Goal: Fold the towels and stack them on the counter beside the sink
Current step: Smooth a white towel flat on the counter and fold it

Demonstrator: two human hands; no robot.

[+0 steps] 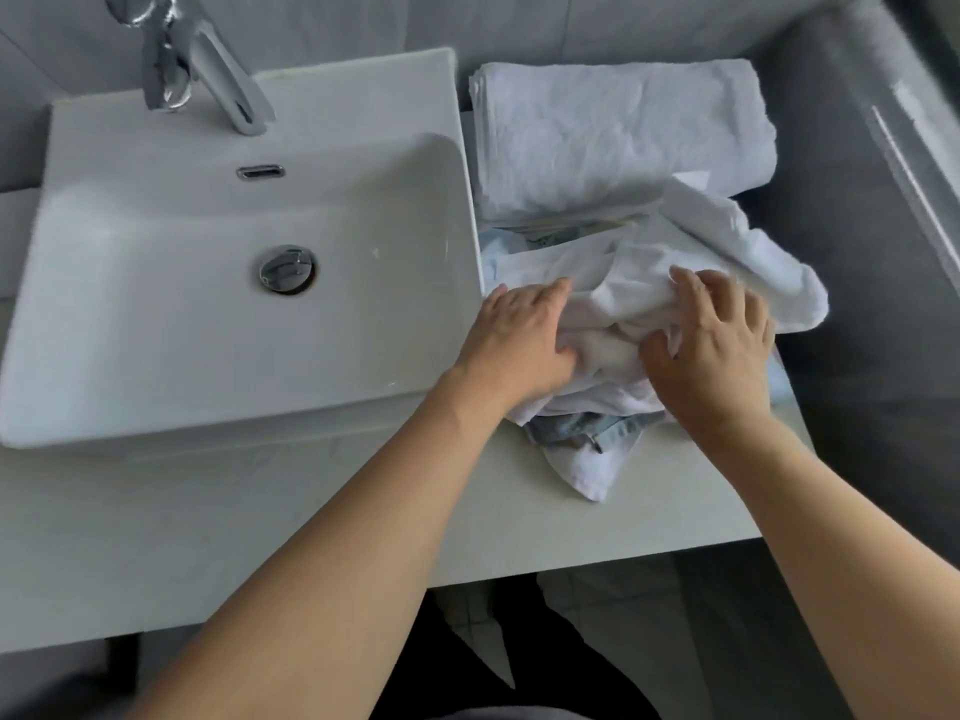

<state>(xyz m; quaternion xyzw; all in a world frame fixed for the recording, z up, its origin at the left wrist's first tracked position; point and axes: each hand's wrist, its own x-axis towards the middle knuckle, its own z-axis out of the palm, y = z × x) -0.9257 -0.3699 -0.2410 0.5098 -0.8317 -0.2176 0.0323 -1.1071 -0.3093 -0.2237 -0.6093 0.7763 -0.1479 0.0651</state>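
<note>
A folded white towel lies on the counter at the back, right of the sink. In front of it sits a crumpled heap of white towels with a blue-grey striped cloth under it. My left hand lies on the heap's left side, its thumb tucked into a fold. My right hand grips a bunched white fold between thumb and fingers at the heap's middle.
A chrome tap stands behind the basin, whose drain is shut. The counter's right edge runs just beside the heap, with a dark floor beyond. Bare counter lies in front of the sink.
</note>
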